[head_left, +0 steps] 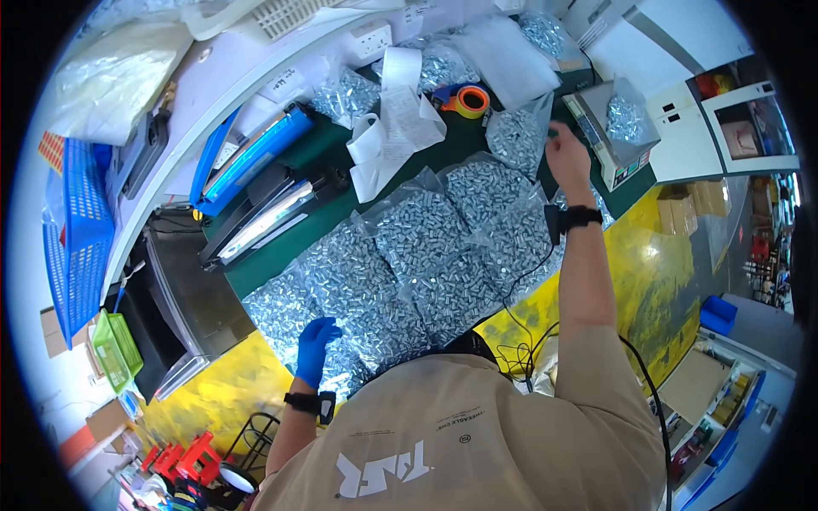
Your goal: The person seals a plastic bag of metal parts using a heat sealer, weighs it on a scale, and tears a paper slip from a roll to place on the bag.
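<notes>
Many filled bags of screws are lying piled; one bag is sitting on the scale. Right hand is pinching another bag (upright); gloved left hand is resting flat, released.

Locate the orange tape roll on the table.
In the head view, the orange tape roll lies at the green table's far edge, between white paper slips and a standing bag of screws.

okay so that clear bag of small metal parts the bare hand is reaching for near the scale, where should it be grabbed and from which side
Probably by the bag of metal parts at its empty upper corner, coming from above, where the right hand already is. The parts have sunk into the lower bulge, so the slack plastic on top looks pinchable, and other bags crowd it below.
</notes>
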{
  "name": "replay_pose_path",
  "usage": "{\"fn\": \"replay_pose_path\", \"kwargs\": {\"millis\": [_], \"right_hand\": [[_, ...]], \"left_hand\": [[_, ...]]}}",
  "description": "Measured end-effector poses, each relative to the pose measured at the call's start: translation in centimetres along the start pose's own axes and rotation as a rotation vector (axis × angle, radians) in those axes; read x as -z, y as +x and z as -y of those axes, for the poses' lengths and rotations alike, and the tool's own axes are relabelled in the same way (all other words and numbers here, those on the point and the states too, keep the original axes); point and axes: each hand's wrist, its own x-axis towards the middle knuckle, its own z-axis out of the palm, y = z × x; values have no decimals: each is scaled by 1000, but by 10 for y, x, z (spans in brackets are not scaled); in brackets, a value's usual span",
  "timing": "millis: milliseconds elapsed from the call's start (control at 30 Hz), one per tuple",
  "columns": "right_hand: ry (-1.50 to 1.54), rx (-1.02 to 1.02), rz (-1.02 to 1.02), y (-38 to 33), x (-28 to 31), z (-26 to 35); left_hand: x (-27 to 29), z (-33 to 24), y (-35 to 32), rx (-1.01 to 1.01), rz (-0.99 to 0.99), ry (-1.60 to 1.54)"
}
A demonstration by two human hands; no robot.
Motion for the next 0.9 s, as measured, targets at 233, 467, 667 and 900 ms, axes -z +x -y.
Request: {"fn": "replay_pose_path", "kwargs": {"millis": [233,467,667,900], "right_hand": [[-381,283,254,40,-7,7],[-415,340,301,33,2,7],[-449,511,304,31,4,8],[-5,637,243,-4,60,85]], "left_hand": [[46,39,-34,-21,-201,-43],[50,60,-39,-20,-174,-72],[51,46,-45,-88,-146,114],[63,60,-68,-30,-162,170]]}}
